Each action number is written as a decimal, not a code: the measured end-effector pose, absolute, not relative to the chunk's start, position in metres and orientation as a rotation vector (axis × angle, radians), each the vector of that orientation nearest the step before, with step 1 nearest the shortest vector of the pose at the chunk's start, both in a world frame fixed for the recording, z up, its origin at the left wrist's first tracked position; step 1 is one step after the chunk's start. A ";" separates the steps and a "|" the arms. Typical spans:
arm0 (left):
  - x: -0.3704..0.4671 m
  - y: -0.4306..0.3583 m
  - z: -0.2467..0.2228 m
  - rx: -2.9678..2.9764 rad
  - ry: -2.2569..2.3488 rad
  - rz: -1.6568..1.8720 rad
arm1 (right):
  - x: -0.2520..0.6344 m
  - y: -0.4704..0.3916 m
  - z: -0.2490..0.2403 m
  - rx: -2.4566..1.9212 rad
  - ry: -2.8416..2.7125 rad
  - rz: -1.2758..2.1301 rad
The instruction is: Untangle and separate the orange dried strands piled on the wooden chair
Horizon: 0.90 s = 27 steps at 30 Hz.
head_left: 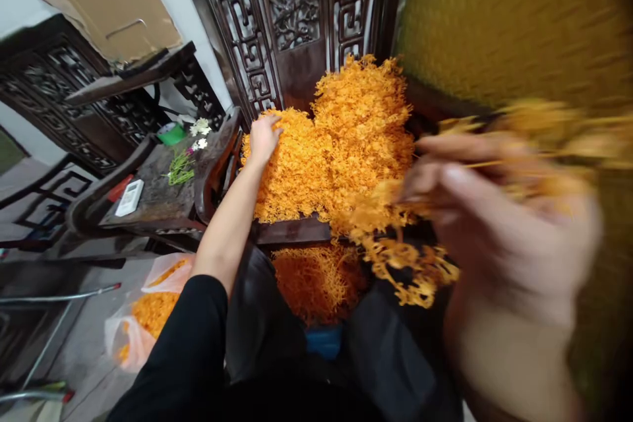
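Observation:
A heaped pile of orange curly, frilly strands [291, 171] lies on a dark wooden seat, and a taller heap [366, 119] rises beside it. At the pile's upper left edge, my left hand [264, 138] curls its fingers against the strands; the fingertips are partly hidden. My right hand [494, 211] is close to the camera and blurred by motion. Its thumb and fingers pinch thin orange strands [499, 161], with more yellow-orange strands behind it. A loose cluster [410, 264] hangs over the seat's front edge, left of this hand.
Between my knees sits an orange mass [319, 277] above something blue [324, 341]. A thin bag [136, 343] with orange pieces lies on the floor. On the side table [153, 201] are a white remote [130, 198], green tape [171, 134] and stems. A carved wooden back [297, 46] stands behind.

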<state>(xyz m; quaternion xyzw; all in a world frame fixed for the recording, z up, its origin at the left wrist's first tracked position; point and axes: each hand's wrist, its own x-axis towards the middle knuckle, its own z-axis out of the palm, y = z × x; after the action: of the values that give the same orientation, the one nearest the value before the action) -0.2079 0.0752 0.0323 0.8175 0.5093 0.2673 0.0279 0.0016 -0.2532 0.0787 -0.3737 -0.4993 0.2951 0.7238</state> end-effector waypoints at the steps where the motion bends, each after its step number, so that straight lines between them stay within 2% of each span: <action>1: -0.208 0.080 0.031 2.520 1.595 0.764 | -0.004 -0.242 0.078 -0.780 -1.133 0.759; 5: -0.209 0.069 0.038 2.446 1.592 0.753 | -0.027 -0.191 0.067 -0.592 -1.139 1.252; 9: -0.213 0.002 0.060 2.078 1.069 1.009 | -0.039 -0.162 0.053 -0.514 -1.115 1.513; 12: -0.219 -0.061 0.071 1.957 0.788 0.921 | -0.043 -0.155 0.042 -0.545 -1.202 1.549; 16: -0.225 -0.107 0.065 1.968 0.764 1.012 | -0.048 -0.148 0.029 -0.635 -1.281 1.487; 23: -0.229 -0.103 0.042 2.135 0.953 1.401 | -0.065 -0.146 0.023 -0.876 -1.402 1.330; 27: -0.252 -0.080 0.037 1.735 1.264 1.745 | -0.064 -0.158 0.028 -0.869 -1.450 1.402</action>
<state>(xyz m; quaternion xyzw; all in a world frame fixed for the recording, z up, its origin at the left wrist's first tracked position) -0.2522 -0.0799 0.0369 0.6161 0.4490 0.6196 0.1866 -0.0644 -0.1578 0.0277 -0.3522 -0.5878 0.5684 0.4553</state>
